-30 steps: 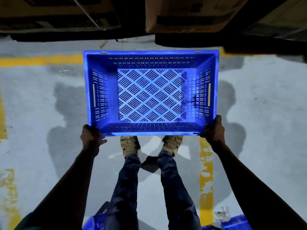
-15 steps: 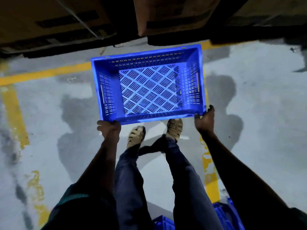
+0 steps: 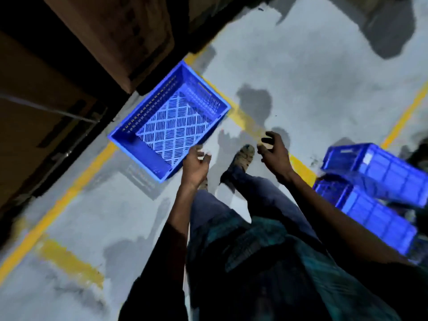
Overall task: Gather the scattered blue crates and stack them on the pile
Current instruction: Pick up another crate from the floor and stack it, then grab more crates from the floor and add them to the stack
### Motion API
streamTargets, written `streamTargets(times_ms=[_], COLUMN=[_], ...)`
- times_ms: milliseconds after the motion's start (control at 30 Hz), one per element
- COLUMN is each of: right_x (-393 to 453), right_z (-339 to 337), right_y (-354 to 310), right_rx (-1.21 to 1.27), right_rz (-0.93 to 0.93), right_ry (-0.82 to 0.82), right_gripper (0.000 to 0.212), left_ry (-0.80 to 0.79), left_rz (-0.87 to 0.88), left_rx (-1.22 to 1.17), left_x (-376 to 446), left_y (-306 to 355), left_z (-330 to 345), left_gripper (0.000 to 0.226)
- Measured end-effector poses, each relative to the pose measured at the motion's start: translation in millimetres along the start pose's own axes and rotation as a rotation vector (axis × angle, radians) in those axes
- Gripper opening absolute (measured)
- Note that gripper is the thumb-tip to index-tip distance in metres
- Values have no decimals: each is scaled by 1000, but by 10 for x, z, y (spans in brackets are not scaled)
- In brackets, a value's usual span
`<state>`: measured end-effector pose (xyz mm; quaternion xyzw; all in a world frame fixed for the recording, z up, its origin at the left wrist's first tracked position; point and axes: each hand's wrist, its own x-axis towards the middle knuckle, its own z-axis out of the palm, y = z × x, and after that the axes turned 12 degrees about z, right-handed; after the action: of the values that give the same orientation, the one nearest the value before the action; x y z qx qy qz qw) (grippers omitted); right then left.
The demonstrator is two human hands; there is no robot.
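An empty blue crate (image 3: 171,126) with a lattice bottom lies low over the grey floor beside the dark shelving, turned diagonally. My left hand (image 3: 196,165) hovers at the crate's near right rim with its fingers apart; I cannot see a grip. My right hand (image 3: 273,156) is off the crate, further right over the floor, fingers spread and empty. At the right edge two more blue crates (image 3: 375,170) lie stacked askew, the lower crate (image 3: 370,216) under the tilted upper one.
Large cardboard boxes (image 3: 111,38) sit on the dark shelving at the upper left. Yellow floor lines (image 3: 69,195) run diagonally along the shelving and past my feet (image 3: 243,156). Grey concrete floor spreads to the upper right.
Both hands held the crate's near corners before; it went lower, and now both hands are off it. The view has swung right, bringing the two other crates into sight.
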<state>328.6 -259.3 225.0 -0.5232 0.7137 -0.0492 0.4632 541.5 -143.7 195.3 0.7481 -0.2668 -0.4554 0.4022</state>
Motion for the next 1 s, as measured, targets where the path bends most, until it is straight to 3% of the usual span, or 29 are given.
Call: streamTargets(times_ms=[167, 333, 767, 1000], right_x=[-764, -1134, -1822, -1854], right_z=[-518, -991, -2101, -2487], right_y=[383, 706, 2122, 2212], right_rx=[265, 412, 651, 726], right_rz=[96, 100, 146, 103], right_ry=[114, 205, 402, 445], right_gripper=[40, 37, 27, 15], left_ry=[-210, -371, -635, -687], left_rz=[153, 274, 448, 440], left_rx=[118, 241, 295, 325], left_x=[-684, -957, -1803, -2086], left_y=[363, 762, 1348, 1388], left_z=[3, 298, 1839, 2152], left_gripper=[32, 33, 36, 35])
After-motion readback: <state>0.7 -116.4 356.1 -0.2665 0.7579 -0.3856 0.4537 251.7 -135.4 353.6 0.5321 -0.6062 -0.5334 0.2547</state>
